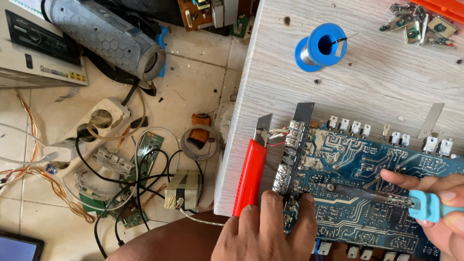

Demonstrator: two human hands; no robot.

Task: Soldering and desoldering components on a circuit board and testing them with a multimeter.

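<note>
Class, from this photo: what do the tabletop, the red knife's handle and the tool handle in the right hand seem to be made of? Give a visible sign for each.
Tabletop: probably laminate or wood, matt, with pale grey printed-looking grain.
Red knife's handle: likely plastic, smooth and evenly coloured.
Tool handle in the right hand: apparently light-blue plastic or rubber, matt.

likely a home electronics repair corner: solder spool [321, 47] on a table [377, 87], loose circuit boards [147, 147], a transformer [182, 189] on the tiled floor [198, 77].

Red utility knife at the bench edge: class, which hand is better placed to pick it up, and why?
Probably the left hand: it rests beside the red utility knife, empty, while the right hand holds a blue-handled tool over the circuit board.
</note>
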